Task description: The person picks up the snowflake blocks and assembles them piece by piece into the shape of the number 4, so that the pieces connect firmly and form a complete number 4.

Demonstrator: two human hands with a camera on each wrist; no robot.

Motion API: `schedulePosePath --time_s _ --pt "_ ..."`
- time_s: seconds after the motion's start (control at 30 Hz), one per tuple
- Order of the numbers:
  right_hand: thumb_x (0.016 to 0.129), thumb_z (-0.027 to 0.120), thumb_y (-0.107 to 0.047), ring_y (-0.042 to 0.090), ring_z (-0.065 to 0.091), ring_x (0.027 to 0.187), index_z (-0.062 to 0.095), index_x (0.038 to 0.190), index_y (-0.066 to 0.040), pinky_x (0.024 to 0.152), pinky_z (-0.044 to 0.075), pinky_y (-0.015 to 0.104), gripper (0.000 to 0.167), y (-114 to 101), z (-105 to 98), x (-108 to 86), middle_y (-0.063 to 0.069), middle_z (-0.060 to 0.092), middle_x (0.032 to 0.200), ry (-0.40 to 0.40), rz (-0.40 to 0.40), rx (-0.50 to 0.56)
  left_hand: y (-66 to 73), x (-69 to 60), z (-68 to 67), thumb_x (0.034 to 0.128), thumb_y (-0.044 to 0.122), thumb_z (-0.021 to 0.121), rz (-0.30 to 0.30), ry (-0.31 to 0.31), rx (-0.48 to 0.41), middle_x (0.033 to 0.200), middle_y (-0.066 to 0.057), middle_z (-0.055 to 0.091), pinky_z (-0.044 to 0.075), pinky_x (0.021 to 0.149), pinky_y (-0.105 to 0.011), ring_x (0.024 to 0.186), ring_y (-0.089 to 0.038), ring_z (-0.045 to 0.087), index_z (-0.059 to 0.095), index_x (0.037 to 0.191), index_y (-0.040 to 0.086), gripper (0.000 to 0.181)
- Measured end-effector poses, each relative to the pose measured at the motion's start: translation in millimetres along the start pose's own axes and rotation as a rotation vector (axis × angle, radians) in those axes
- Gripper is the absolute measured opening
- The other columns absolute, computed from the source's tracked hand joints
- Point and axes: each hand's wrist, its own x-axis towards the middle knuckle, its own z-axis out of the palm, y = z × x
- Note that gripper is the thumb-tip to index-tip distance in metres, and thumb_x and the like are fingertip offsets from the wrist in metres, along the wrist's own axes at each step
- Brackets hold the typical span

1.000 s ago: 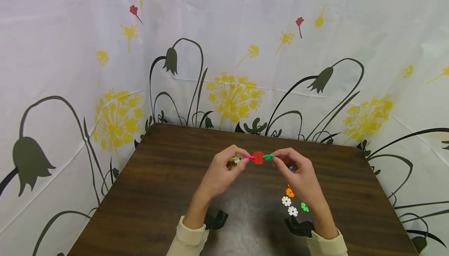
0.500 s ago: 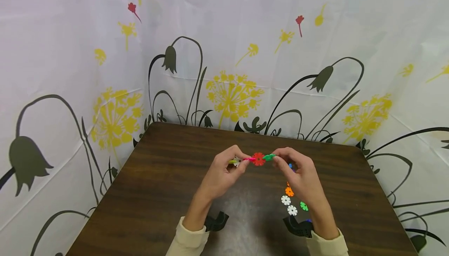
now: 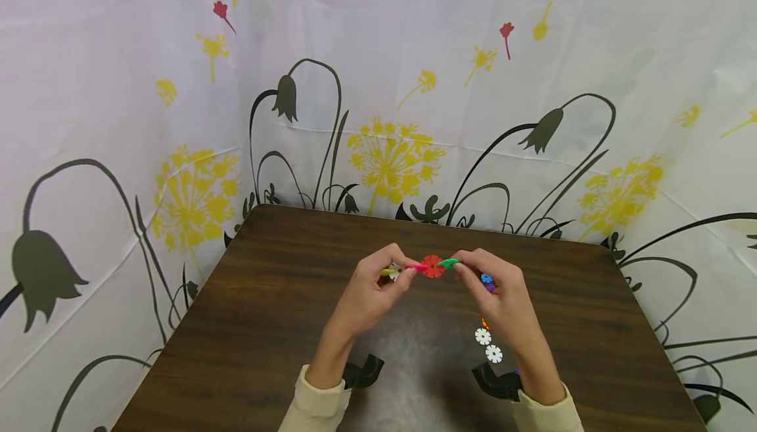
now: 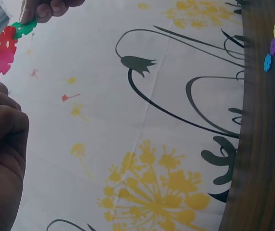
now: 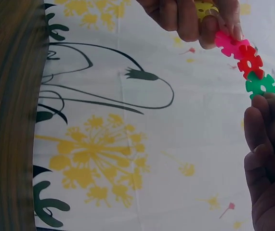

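A short chain of notched discs is held above the table between both hands. My left hand (image 3: 368, 290) pinches the pink disc (image 5: 231, 44); the white disc (image 3: 395, 273) and the yellow disc (image 5: 206, 9) sit at that end, partly covered by the fingers. In the middle, the red disc (image 3: 433, 266) is joined to the pink one on one side and the green disc (image 5: 262, 86) on the other. My right hand (image 3: 501, 294) pinches the outer edge of the green disc between thumb and fingertips.
Loose discs lie on the brown table (image 3: 266, 313) near my right forearm: two white discs (image 3: 493, 354), an orange one (image 3: 485, 323) and a blue one (image 3: 486, 279). More colours show in the left wrist view. A flower-patterned curtain (image 3: 378, 57) hangs behind the table.
Both hands have shifted slightly left in the head view with the chain. The green disc looks more tilted, and my right forearm now hides the loose green disc.
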Motion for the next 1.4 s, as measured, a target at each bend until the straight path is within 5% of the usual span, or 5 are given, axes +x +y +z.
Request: schedulePosePath --time_s 0.33,0.57,0.77,1.1,1.4 --pt "0.096 0.072 0.010 0.011 0.060 0.075 0.079 0.114 -0.011 0.065 0.053 0.021 0.029 5.0 -3.0 -0.5 0.009 0.070 0.090 0.015 0.089 0.037 3.8 2.1 -2.3 0.1030 0.026 0.075 -0.323 -0.153 0.096 0.104 0.001 0.069 0.053 0.068 -0.024 0.081 -0.015 0.061 0.069 0.130 0.021 0.028" --pt "0.101 0.072 0.000 0.012 0.068 0.082 0.080 0.116 -0.015 0.076 0.060 0.022 0.022 6.0 -2.3 1.9 -0.004 0.074 0.097 -0.030 0.158 0.056 1.5 3.0 1.2 0.1083 0.028 0.067 -0.308 -0.218 0.196 0.093 0.003 0.065 0.052 0.069 -0.025 0.079 -0.020 0.061 0.069 0.119 0.016 0.016" --pt "0.106 0.069 -0.011 0.019 0.070 0.083 0.076 0.123 -0.017 0.075 0.062 0.026 0.019 18.2 -12.1 -0.5 0.004 0.073 0.095 -0.077 0.245 0.074 0.4 2.8 1.7 0.1080 0.020 0.067 -0.308 -0.188 0.161 0.104 -0.001 0.070 0.057 0.071 -0.026 0.083 -0.020 0.065 0.058 0.136 0.017 0.029" --pt "0.111 0.061 -0.034 0.021 0.068 0.082 0.074 0.123 -0.013 0.072 0.058 0.027 0.028 105.5 -36.6 -14.7 0.006 0.073 0.095 -0.143 0.526 -0.166 -2.0 0.6 -4.9 0.1087 0.017 0.063 -0.293 -0.069 0.099 0.102 -0.004 0.067 0.053 0.071 -0.028 0.082 -0.021 0.060 0.055 0.145 0.019 0.037" --pt "0.110 0.060 -0.032 0.032 0.070 0.100 0.068 0.134 -0.006 0.084 0.058 0.053 0.037 173.1 -31.6 -26.5 0.020 0.073 0.129 -0.313 0.769 -0.423 9.0 -1.0 -4.7 0.1054 0.021 0.070 -0.268 -0.009 0.040 0.098 -0.003 0.068 0.054 0.070 -0.029 0.082 -0.016 0.062 0.063 0.138 0.020 0.033"
